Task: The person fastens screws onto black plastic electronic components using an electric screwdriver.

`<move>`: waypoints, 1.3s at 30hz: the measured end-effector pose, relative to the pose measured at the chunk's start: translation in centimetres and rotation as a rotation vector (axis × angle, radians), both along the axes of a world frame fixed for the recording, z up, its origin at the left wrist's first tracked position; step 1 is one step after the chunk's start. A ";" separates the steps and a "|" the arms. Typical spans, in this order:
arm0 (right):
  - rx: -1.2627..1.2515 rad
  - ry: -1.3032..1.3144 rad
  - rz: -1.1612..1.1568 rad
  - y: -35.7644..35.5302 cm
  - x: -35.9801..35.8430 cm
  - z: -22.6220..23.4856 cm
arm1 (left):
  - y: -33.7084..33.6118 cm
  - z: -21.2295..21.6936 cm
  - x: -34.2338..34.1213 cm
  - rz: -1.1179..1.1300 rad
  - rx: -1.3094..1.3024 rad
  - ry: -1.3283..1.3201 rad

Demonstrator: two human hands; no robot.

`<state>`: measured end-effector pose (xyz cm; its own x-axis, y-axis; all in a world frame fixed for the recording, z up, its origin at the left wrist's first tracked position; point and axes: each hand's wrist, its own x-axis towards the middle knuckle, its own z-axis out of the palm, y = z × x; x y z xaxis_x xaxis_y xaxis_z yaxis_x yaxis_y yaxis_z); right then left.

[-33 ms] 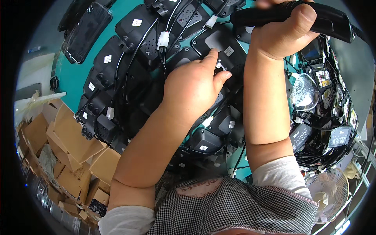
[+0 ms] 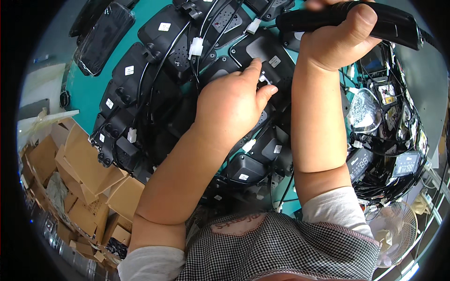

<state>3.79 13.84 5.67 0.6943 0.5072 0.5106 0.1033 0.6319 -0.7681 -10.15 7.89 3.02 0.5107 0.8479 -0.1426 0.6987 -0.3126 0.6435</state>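
My left hand (image 2: 230,100) rests on a black plastic housing (image 2: 267,49) with a pale label. Its index finger is stretched out over the housing and the thumb stands apart from it; the other fingers are hidden beneath the hand. A small whitish part lies between finger and thumb, too small to name. At the upper right, my right hand (image 2: 340,42) is wrapped round a black corded electric screwdriver (image 2: 318,18), held sideways above the housings. The screwdriver's bit cannot be made out. Several similar labelled housings (image 2: 161,35) with black cables and white connectors (image 2: 196,47) crowd round my left hand.
The green table mat (image 2: 86,100) shows at the left, with a plastic-wrapped black unit (image 2: 104,40) on it. Wired display modules (image 2: 407,164) are heaped at the right beside a clear plastic cover (image 2: 364,112). Cardboard boxes (image 2: 89,157) stand lower left, a fan (image 2: 396,229) lower right.
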 end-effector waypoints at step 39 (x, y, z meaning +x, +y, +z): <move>0.047 0.318 0.496 -7.8 0.0 4.8 | 0.3 1.8 -2.4 0.342 -1.233 -1.714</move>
